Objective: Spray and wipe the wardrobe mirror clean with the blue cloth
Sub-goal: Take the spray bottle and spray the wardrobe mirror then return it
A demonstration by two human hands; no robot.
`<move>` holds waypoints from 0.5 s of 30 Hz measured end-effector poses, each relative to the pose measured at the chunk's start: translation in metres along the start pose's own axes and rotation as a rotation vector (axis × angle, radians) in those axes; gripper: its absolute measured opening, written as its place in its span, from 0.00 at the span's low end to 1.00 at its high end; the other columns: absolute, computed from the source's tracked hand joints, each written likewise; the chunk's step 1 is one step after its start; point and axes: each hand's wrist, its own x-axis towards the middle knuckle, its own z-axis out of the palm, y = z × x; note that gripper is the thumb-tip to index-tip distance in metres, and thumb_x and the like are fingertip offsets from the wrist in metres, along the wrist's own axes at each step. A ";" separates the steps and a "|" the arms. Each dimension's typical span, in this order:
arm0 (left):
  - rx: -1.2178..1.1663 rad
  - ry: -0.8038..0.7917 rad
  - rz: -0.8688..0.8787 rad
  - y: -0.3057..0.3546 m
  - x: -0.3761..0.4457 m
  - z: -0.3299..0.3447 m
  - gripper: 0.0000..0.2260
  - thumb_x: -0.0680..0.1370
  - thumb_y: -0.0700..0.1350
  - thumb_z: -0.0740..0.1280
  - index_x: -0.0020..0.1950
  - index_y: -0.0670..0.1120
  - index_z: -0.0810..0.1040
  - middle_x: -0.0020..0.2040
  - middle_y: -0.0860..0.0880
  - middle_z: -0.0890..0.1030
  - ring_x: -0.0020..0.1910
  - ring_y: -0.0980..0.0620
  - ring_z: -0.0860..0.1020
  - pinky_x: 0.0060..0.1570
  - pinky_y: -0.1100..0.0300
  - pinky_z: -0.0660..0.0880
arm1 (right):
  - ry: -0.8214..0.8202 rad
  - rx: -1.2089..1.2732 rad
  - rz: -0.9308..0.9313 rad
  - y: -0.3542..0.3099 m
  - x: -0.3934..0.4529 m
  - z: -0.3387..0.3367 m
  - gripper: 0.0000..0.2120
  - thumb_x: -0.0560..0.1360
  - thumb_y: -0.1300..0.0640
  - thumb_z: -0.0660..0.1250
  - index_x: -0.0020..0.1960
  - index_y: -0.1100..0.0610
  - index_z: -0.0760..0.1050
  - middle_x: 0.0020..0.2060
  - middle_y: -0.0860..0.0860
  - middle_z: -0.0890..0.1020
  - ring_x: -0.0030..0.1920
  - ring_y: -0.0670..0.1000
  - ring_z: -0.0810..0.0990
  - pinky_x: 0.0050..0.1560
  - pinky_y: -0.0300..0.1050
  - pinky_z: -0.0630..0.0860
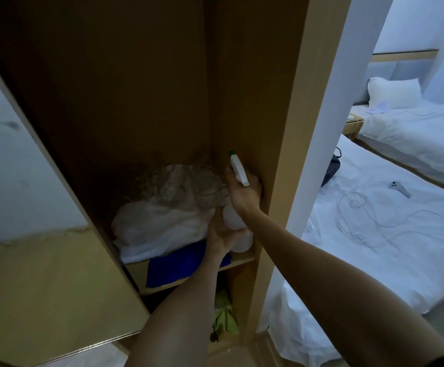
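Observation:
Inside the open wardrobe, my right hand (243,193) grips the white trigger head of a spray bottle (238,169) with a green nozzle tip, held against the right inner wall. My left hand (222,233) is under it, fingers around the bottle's pale body (232,221) just above the shelf. The blue cloth (178,266) lies on the shelf's front edge, partly draped over it, below my left wrist. The wardrobe mirror (22,221) is the sliding door at the left, seen at a steep angle with smudges on it.
A white plastic bag (160,223) with netting on top fills the wooden shelf (242,259). Green fabric (225,317) sits below. Right of the wardrobe's side panel (289,154) are two white beds (390,234) with cables, a controller and a dark bag.

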 end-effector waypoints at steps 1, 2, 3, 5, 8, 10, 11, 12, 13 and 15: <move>0.019 0.029 0.015 -0.001 0.000 -0.001 0.37 0.67 0.52 0.79 0.71 0.43 0.68 0.66 0.46 0.76 0.66 0.46 0.74 0.64 0.57 0.71 | 0.006 0.006 0.015 0.003 0.000 0.001 0.09 0.80 0.47 0.65 0.45 0.51 0.76 0.38 0.50 0.81 0.41 0.52 0.82 0.41 0.45 0.77; 0.011 0.052 0.000 -0.003 0.001 -0.002 0.30 0.70 0.43 0.77 0.70 0.43 0.70 0.65 0.45 0.77 0.65 0.45 0.75 0.60 0.59 0.72 | 0.011 0.018 0.022 0.006 0.000 0.001 0.10 0.79 0.46 0.65 0.46 0.51 0.77 0.38 0.50 0.81 0.42 0.51 0.82 0.42 0.44 0.77; 0.014 0.042 0.013 -0.007 0.003 -0.002 0.28 0.72 0.40 0.75 0.69 0.43 0.70 0.64 0.45 0.77 0.65 0.45 0.75 0.57 0.61 0.72 | 0.011 0.025 0.029 0.008 -0.001 0.001 0.10 0.79 0.46 0.65 0.47 0.52 0.77 0.38 0.49 0.81 0.42 0.50 0.81 0.43 0.44 0.77; 0.145 0.005 0.096 -0.011 0.002 -0.003 0.30 0.70 0.51 0.76 0.68 0.48 0.68 0.64 0.49 0.76 0.67 0.48 0.73 0.59 0.62 0.71 | 0.010 0.036 0.050 0.013 0.000 0.001 0.10 0.79 0.45 0.65 0.48 0.51 0.77 0.39 0.47 0.81 0.41 0.48 0.81 0.44 0.42 0.77; 0.213 -0.045 0.183 -0.020 0.008 0.004 0.33 0.65 0.61 0.76 0.64 0.53 0.66 0.67 0.51 0.72 0.66 0.54 0.71 0.64 0.68 0.68 | 0.018 0.042 0.111 0.018 0.002 0.003 0.09 0.79 0.44 0.65 0.47 0.49 0.76 0.39 0.47 0.80 0.41 0.46 0.80 0.44 0.42 0.77; 0.167 -0.026 0.115 -0.036 0.018 0.008 0.27 0.71 0.53 0.74 0.66 0.50 0.67 0.64 0.53 0.74 0.64 0.56 0.72 0.55 0.78 0.68 | 0.026 0.003 0.163 0.027 0.004 0.006 0.10 0.79 0.43 0.65 0.48 0.50 0.77 0.42 0.49 0.81 0.42 0.48 0.80 0.47 0.45 0.78; 0.202 -0.043 0.117 -0.041 0.020 0.011 0.30 0.71 0.57 0.73 0.67 0.49 0.67 0.64 0.54 0.74 0.65 0.56 0.72 0.53 0.79 0.68 | 0.033 -0.032 0.186 0.031 0.004 0.008 0.11 0.79 0.44 0.64 0.50 0.51 0.77 0.44 0.50 0.82 0.45 0.50 0.81 0.50 0.47 0.79; 0.196 -0.062 0.091 -0.051 0.025 0.014 0.36 0.68 0.65 0.71 0.69 0.48 0.66 0.65 0.55 0.74 0.65 0.57 0.72 0.52 0.79 0.68 | 0.040 -0.051 0.206 0.037 0.005 0.010 0.12 0.80 0.45 0.64 0.52 0.53 0.77 0.46 0.52 0.82 0.47 0.53 0.82 0.52 0.50 0.79; 0.221 -0.070 0.074 -0.054 0.025 0.016 0.41 0.66 0.71 0.67 0.71 0.48 0.65 0.66 0.55 0.73 0.65 0.57 0.72 0.51 0.80 0.67 | 0.049 -0.064 0.222 0.040 0.004 0.011 0.13 0.80 0.46 0.64 0.54 0.55 0.78 0.47 0.53 0.82 0.48 0.54 0.82 0.54 0.52 0.79; 0.221 -0.065 0.052 -0.048 0.019 0.013 0.36 0.70 0.65 0.68 0.71 0.47 0.66 0.64 0.56 0.72 0.64 0.56 0.73 0.49 0.81 0.66 | 0.060 -0.051 0.221 0.042 0.001 0.013 0.14 0.80 0.46 0.64 0.54 0.55 0.79 0.47 0.53 0.82 0.48 0.54 0.82 0.55 0.53 0.79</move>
